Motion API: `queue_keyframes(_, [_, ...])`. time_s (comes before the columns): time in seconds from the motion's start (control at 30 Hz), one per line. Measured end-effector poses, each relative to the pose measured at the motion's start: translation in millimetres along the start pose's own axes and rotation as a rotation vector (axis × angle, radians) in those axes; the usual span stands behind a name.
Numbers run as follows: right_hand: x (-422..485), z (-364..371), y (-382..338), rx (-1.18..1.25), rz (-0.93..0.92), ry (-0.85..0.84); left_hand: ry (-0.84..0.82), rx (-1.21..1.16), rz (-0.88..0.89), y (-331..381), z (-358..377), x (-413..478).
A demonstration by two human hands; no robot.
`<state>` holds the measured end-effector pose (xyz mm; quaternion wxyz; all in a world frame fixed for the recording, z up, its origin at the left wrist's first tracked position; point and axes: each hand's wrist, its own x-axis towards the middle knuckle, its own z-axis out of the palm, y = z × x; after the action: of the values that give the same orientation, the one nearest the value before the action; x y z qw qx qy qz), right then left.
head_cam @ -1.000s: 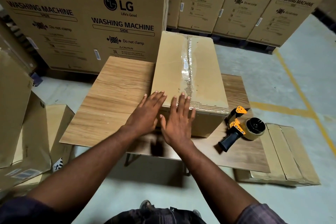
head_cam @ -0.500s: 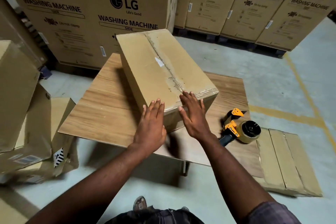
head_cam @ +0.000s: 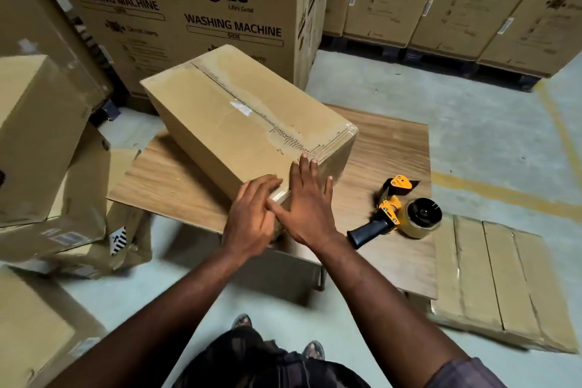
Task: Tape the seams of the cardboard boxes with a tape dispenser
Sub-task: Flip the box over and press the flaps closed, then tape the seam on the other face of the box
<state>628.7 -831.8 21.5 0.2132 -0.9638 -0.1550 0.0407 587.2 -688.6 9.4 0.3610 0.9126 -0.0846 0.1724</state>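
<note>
Far left on the floor, a heap of loose boxes (head_cam: 41, 135), out of play. Behind, tall cartons (head_cam: 189, 9) printed for washing machines.

On to the box (head_cam: 201, 123): set askew on the table (head_cam: 163, 179), top seam (head_cam: 226, 94) closed under clear tape (head_cam: 333, 138) that also wraps over the near edge.

Laying the left hand (head_cam: 252, 217) over the near left corner of the box, fingers lightly bent against the cardboard, pinching nothing. Pressing the right hand (head_cam: 310, 211) flat on the near end face, fingers spread, tips up at the top edge where the tape folds down.

Judging from that, either rubbing the tape end down or swinging the box round on the table; cannot tell which.

Further right, the dispenser (head_cam: 400, 214) on its side on the table, well apart from the box, near the right wrist, handle toward the person, touched by neither hand. Past the table's right edge, flat cartons (head_cam: 504, 277) on the floor.

Next, most likely: pressing the tape tail firm, then turning the box to bring an untaped seam uppermost, or sliding it off for a fresh one. Calls for keeping the left hand on the box as a brace, reaching right for the handle, and starting the strip over an edge so that it runs straight down the seam
</note>
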Motion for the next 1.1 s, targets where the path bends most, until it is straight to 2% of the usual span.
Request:
queue_keyframes(0.1, [3.3, -6.0, 10.1, -0.007, -0.031, -0.005, -0.108, 0.048, 0.040, -2.5, 2.6, 4.1])
queue_keyframes(0.2, [18.8, -29.0, 50.4, 0.067, -0.083, -0.056, -0.201, 0.126, 0.074, -8.6, 8.6, 17.7])
queue_keyframes(0.3, [39.3, -68.1, 97.8, 0.146, -0.006, -0.187, -0.253, 0.233, 0.065, -22.8, 11.2, 46.2])
queue_keyframes(0.37, [49.1, -84.8, 107.2, 0.076, 0.045, -0.169, -0.260, 0.279, 0.032, -34.7, 9.3, 69.7])
queue_keyframes(0.47, [55.2, -65.3, 75.6, -0.099, 0.059, 0.072, -0.248, 0.292, -0.010, -58.8, -1.9, 104.2])
queue_keyframes(0.5, [53.5, -51.5, 58.1, -0.095, 0.104, 0.101, -0.248, 0.294, -0.020, -67.6, -8.0, 113.2])
queue_keyframes(0.63, [52.3, -4.5, 14.2, -0.085, 0.342, 0.082, -0.248, 0.335, -0.073, -114.5, -41.7, 135.9])
queue_keyframes(0.77, [60.0, 1.9, 28.1, -0.166, 0.327, 0.171, -0.196, 0.469, -0.137, -163.8, -80.0, 149.3])
queue_keyframes(0.87, [79.0, -14.3, 55.8, -0.201, 0.360, 0.130, -0.142, 0.542, -0.170, -197.2, -109.6, 157.5])
queue_keyframes(0.97, [116.2, -38.8, 61.6, -0.222, 0.495, 0.064, -0.169, 0.490, -0.147, -214.0, -119.2, 162.6])
queue_keyframes(1.03, [137.1, -43.0, 40.7, -0.148, 0.593, 0.043, -0.145, 0.416, -0.163, -211.9, -111.7, 160.4])
queue_keyframes(1.1, [149.2, -28.5, 2.4, -0.083, 0.612, 0.026, -0.106, 0.370, -0.172, -210.5, -106.0, 157.2])
